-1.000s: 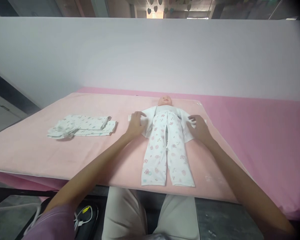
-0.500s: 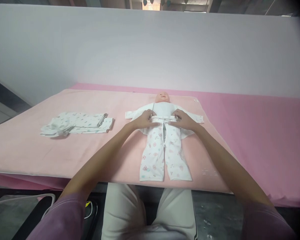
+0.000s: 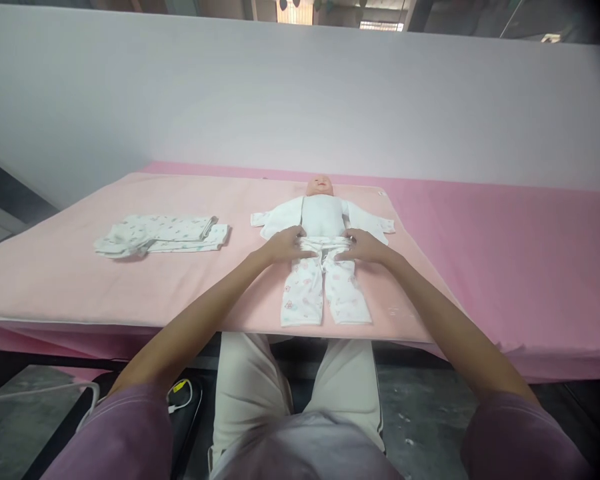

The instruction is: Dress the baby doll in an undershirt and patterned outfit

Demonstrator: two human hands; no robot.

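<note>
Two hands, the left (image 3: 286, 245) and the right (image 3: 366, 247), are observed gripping either side of the waistband of the patterned pants (image 3: 305, 293), which lie on the pink sheet (image 3: 190, 293) just below the white top (image 3: 323, 215) of the doll (image 3: 320, 185).

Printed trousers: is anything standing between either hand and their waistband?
Nothing visible does: the left hand and right hand both touch the waistband of the printed trousers, one at each end. The folded clothes lie apart on the pink mat, to the left of both hands.
</note>
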